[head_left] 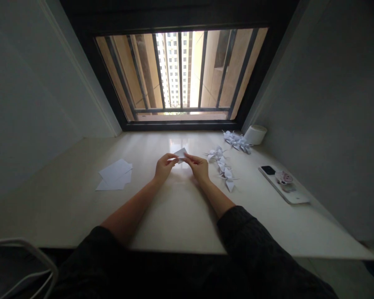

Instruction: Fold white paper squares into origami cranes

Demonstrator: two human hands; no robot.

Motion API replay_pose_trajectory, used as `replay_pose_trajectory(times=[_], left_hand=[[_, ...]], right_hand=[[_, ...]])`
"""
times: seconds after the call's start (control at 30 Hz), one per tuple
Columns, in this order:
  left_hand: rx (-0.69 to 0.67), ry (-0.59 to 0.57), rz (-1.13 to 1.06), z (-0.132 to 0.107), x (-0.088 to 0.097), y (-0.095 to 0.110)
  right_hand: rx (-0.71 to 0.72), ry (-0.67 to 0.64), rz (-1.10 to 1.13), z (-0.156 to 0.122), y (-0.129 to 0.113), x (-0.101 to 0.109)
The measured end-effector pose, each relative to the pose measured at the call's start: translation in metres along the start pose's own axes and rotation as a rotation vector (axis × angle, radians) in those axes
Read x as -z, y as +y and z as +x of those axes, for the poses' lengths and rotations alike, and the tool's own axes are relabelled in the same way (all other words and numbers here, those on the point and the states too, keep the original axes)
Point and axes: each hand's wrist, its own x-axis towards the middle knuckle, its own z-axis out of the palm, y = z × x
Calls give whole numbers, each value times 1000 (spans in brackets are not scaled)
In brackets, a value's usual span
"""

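Observation:
A small folded piece of white paper point(181, 153) is held up in front of me over the sill, pinched from both sides. My left hand point(165, 166) grips its left edge between thumb and fingers, and my right hand point(198, 164) pinches its lower right edge. Just right of my right hand lies a row of folded white paper cranes point(223, 166). Farther back is a second cluster of paper cranes point(237, 141). Off to the left, a few flat sheets of white paper point(114, 176) overlap one another.
The pale windowsill counter point(174, 216) runs up to a dark-framed, barred window point(180, 126). A white roll point(256, 135) rests at the back right corner. A phone point(282, 185) with a round grip lies near the right wall. At the lower left is a pale curved tube or frame point(34, 251).

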Motion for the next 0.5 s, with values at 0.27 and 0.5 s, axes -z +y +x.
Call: replay_pose_trajectory(times=[0.27,0.5], left_hand=[[27,100,-52,0,0,0],[-6,147,-88,-3,-5,6]], right_hand=[[-63,-61,169,0,-5,-4],[-150,-60,237,-1,-12,-4]])
